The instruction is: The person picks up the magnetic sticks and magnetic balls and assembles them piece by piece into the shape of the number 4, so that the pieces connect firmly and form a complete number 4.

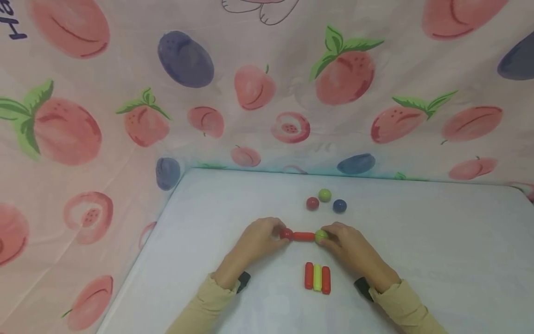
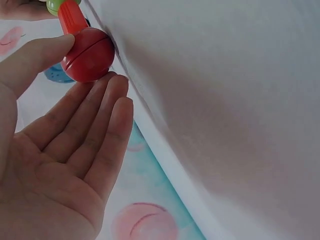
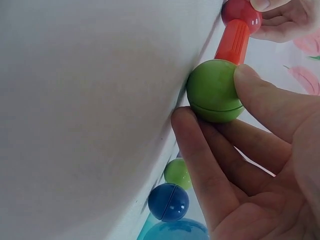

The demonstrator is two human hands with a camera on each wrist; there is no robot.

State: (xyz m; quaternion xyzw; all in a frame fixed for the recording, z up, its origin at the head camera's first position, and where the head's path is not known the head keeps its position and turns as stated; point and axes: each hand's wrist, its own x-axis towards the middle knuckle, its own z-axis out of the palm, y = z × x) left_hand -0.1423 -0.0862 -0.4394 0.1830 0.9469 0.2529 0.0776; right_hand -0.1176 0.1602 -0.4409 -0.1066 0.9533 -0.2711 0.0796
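Observation:
A red rod (image 1: pixel 304 236) joins a red ball (image 2: pixel 90 55) at its left end and a green ball (image 3: pixel 215 91) at its right end. With thumb and fingertips my left hand (image 1: pixel 262 237) pinches the red ball. On the other side my right hand (image 1: pixel 348 243) pinches the green ball between thumb and fingers. The joined piece lies level, close to the white table top. Behind it sit a loose red ball (image 1: pixel 312 203), a green ball (image 1: pixel 325 195) and a blue ball (image 1: pixel 340 206).
Nearer the body, two red rods (image 1: pixel 308 275) and a yellow-green rod (image 1: pixel 317 278) lie side by side on the white table (image 1: pixel 438 241). A fruit-print cloth (image 1: pixel 292 83) hangs along the table's back and left edges.

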